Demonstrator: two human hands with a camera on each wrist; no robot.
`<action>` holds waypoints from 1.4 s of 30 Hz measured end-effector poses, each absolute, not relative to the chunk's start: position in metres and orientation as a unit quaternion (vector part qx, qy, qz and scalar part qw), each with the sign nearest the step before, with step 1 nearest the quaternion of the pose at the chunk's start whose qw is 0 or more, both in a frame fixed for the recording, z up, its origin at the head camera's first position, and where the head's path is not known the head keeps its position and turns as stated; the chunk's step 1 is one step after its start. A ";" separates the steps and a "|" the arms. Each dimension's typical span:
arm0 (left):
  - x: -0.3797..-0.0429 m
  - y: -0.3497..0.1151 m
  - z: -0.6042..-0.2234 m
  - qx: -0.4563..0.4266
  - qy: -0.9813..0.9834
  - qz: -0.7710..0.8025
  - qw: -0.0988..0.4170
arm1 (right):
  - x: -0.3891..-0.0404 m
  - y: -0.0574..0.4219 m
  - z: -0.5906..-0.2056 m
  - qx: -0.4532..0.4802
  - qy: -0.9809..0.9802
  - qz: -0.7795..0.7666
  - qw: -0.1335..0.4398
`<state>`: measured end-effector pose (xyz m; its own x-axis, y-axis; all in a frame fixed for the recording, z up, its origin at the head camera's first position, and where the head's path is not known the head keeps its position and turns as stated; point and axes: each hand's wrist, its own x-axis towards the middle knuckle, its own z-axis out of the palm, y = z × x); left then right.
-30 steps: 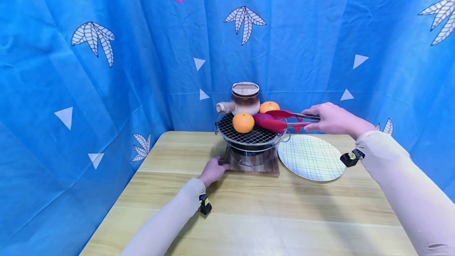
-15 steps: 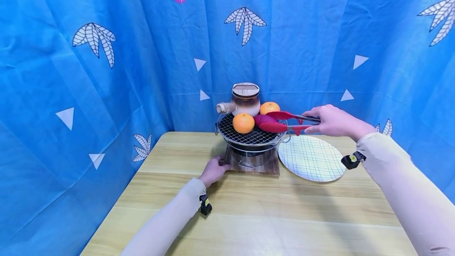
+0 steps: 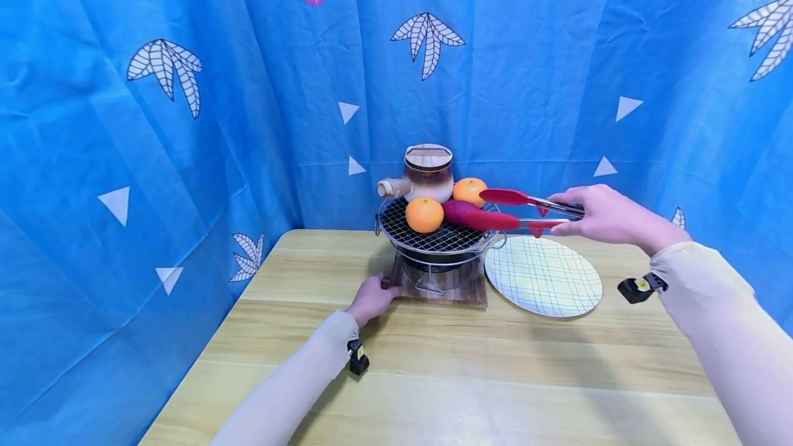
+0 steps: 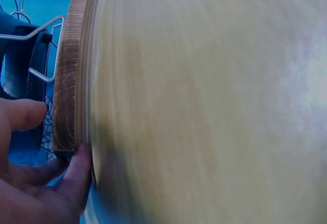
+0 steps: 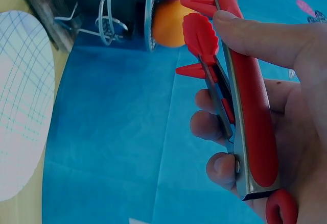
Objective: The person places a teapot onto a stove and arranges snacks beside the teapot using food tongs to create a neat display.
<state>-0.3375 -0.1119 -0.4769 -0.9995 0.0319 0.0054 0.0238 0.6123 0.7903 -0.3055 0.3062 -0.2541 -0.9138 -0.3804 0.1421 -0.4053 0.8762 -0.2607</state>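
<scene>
My right hand (image 3: 613, 213) holds red-tipped kitchen tongs (image 5: 250, 117), their two tips spread apart. The lower tip overlaps the right end of a long purple vegetable (image 3: 458, 212) in the head view; whether they touch I cannot tell. That vegetable lies on a round wire-topped grill (image 3: 442, 243), with one orange (image 3: 424, 215) in front of it and a second orange (image 3: 469, 190) behind. Under the grill sits a dark wooden board (image 3: 467, 294). At its left corner my left hand (image 3: 374, 296) grips the edge, thumb above and fingers against the side.
A lidded pot (image 3: 429, 174) with a side handle stands on the back of the grill. Right of the board lies a checked oval plate (image 3: 545, 277) on the wooden table (image 3: 434, 377). Blue curtain (image 3: 526, 88) closes off the back and left.
My right hand has drawn the tongs to the right, and their tips have spread further apart. The purple vegetable stays on the grill. My left hand has not moved.
</scene>
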 end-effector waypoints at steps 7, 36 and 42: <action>-0.337 -0.112 -0.477 0.020 0.897 0.442 0.005 | -0.297 0.330 -0.258 0.188 -0.971 0.139 0.057; -0.338 -0.113 -0.477 0.014 0.894 0.447 0.008 | -0.277 0.403 -0.306 0.143 -0.977 0.145 0.064; -0.339 -0.112 -0.476 0.012 0.896 0.444 0.007 | -0.278 0.412 -0.316 0.136 -0.979 0.146 0.050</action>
